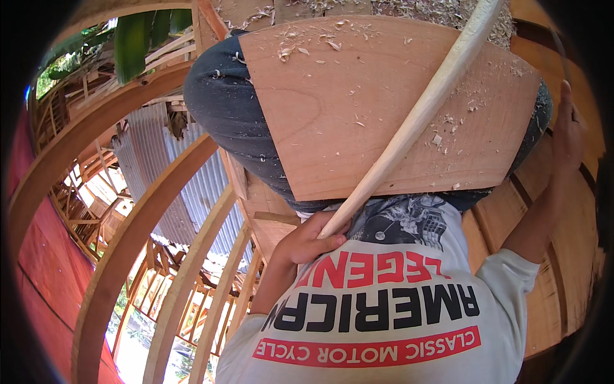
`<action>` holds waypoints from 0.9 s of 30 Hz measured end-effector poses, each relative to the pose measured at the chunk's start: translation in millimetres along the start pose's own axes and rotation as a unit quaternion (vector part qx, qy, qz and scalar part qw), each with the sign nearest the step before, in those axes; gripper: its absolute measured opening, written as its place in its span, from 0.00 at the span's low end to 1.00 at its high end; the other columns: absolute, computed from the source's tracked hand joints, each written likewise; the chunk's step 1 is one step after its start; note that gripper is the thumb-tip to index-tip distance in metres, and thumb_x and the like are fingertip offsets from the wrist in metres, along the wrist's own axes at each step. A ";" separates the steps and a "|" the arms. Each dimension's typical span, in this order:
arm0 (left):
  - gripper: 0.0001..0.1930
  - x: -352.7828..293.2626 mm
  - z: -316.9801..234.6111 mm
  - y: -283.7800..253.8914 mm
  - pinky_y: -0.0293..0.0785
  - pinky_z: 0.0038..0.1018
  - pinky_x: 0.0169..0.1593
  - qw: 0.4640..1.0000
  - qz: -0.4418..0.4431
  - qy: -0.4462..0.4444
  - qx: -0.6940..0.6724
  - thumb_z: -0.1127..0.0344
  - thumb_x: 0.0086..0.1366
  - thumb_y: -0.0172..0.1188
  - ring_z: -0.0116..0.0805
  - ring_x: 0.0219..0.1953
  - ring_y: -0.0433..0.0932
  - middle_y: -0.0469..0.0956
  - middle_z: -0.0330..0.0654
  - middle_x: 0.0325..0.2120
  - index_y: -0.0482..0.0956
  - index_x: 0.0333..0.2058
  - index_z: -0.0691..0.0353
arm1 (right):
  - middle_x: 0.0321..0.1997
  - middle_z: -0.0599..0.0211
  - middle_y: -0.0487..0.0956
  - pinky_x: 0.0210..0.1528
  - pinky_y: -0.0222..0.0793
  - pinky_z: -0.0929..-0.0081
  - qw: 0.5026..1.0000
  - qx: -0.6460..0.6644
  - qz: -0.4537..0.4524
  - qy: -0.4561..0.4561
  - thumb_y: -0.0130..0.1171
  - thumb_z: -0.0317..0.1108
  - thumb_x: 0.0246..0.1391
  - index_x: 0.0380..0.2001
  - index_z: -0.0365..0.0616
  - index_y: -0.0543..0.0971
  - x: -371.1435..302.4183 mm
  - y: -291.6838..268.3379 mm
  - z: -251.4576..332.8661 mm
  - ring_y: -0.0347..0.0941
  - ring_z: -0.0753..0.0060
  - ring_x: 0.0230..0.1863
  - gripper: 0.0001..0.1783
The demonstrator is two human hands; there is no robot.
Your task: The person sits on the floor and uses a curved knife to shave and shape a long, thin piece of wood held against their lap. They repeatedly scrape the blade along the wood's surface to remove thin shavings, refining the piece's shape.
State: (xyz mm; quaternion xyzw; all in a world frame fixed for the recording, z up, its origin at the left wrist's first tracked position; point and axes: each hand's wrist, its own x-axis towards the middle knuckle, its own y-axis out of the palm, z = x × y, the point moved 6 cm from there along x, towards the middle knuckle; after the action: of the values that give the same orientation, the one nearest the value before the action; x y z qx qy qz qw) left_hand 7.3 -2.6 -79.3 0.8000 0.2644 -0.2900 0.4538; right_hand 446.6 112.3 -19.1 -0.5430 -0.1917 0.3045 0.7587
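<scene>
A long, pale, whittled wooden stick [412, 118] slants across my lap from the lower left up to the top right. My left hand [314, 238] is closed round its lower end, close to my waist. Under the stick, a wide flat wooden board [358, 115] rests over my thighs, with curled shavings [332, 45] scattered on it. Out at the far right, away from the stick, my right hand [568, 131] is raised and closed. A thin, dark, blade-like strip [561, 51] rises from its fingers; its handle is hidden and the rim is dim.
Wooden planks [543, 256] lie at my right. Along the left runs a railing of curved-looking wooden bars [137, 237], with corrugated metal sheets [192, 185] beyond and below. More shavings [409, 8] heap past the board's far edge. Green leaves [134, 45] hang at the upper left.
</scene>
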 end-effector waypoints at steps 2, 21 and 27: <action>0.33 -2.5 2.5 -1.9 0.57 0.20 0.35 1.000 -0.015 -0.005 0.004 0.40 0.51 0.61 0.24 0.31 0.61 0.62 0.34 0.28 0.65 0.39 0.66 | 0.23 0.55 0.73 0.31 0.64 0.75 0.978 0.078 -0.080 -0.178 0.54 0.54 0.58 0.35 0.35 0.78 17.8 -20.7 -5.4 0.68 0.71 0.24 0.27; 0.23 0.5 -24.8 11.1 0.59 0.24 0.37 0.997 -0.059 0.011 0.056 0.49 0.57 0.59 0.26 0.32 0.61 0.63 0.35 0.28 0.66 0.36 0.64 | 0.14 0.62 0.68 0.19 0.63 0.69 0.887 -0.039 0.179 -0.425 0.63 0.62 0.38 0.16 0.43 0.69 -125.8 32.5 111.1 0.70 0.59 0.17 0.31; 0.22 3.9 -25.9 13.0 0.58 0.22 0.33 0.996 -0.047 0.021 0.079 0.48 0.58 0.58 0.25 0.29 0.59 0.61 0.34 0.25 0.65 0.33 0.64 | 0.18 0.55 0.72 0.26 0.65 0.68 0.954 -0.034 0.145 -0.261 0.58 0.59 0.51 0.28 0.38 0.78 -91.4 29.9 79.2 0.73 0.59 0.21 0.29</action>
State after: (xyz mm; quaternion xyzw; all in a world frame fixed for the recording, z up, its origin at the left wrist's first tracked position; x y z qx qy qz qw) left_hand 24.7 14.9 -63.7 0.8257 0.2873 -0.3144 0.3699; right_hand 322.1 113.8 -16.9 -0.4921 -0.3125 0.5360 0.6107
